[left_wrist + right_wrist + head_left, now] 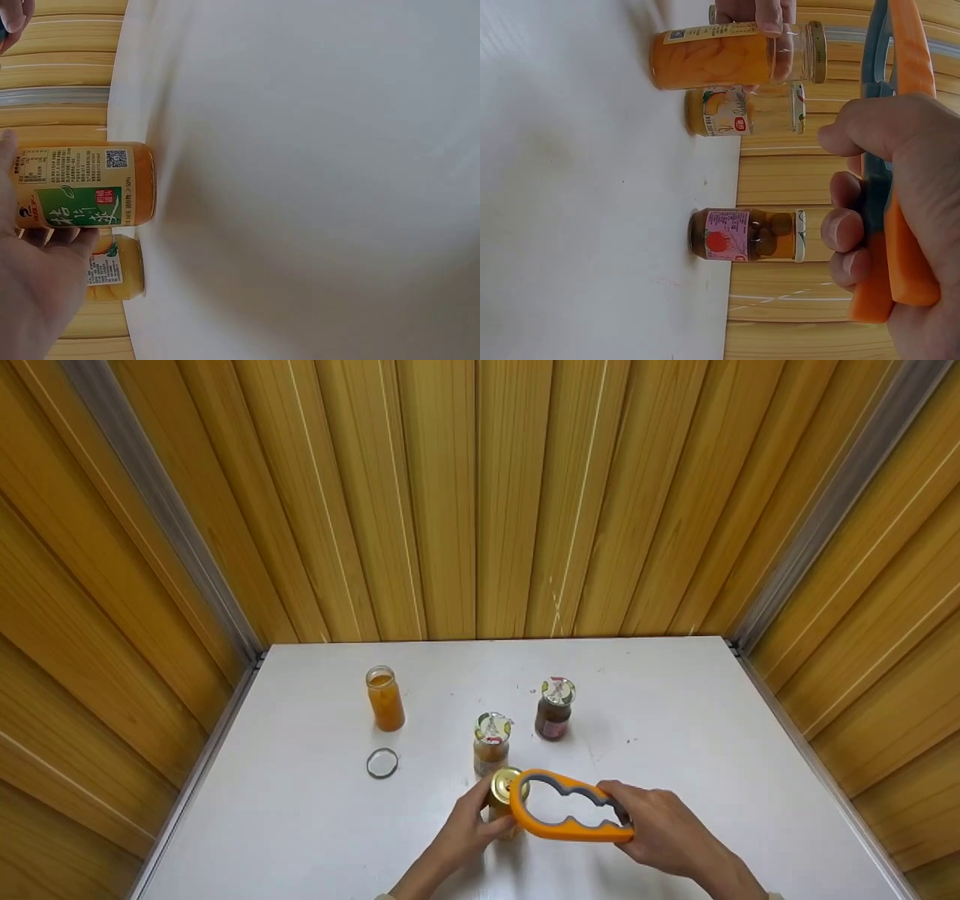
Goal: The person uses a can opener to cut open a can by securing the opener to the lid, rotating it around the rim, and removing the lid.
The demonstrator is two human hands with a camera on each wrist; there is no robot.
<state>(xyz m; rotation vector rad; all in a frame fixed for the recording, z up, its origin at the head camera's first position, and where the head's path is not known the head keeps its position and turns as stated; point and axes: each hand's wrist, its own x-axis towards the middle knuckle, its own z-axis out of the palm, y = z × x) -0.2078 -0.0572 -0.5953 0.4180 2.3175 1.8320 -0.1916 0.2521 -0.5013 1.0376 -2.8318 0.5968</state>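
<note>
gold-lidded jar (720,57) in left hand (465,831), orange opener (570,831) in right hand (664,829).

Soft, even light brightens the table (300,840) in the head view, with faint shadows below the jar (501,793). The left wrist view is dimmer and greyer; a broad, fuzzy-edged shadow spreads from the jar's base, and the table's edge behind the jar bows with lens distortion. The jar's label (82,186) looks crisp there, while lettering just behind the jar is unreadably small in the head view.
</note>
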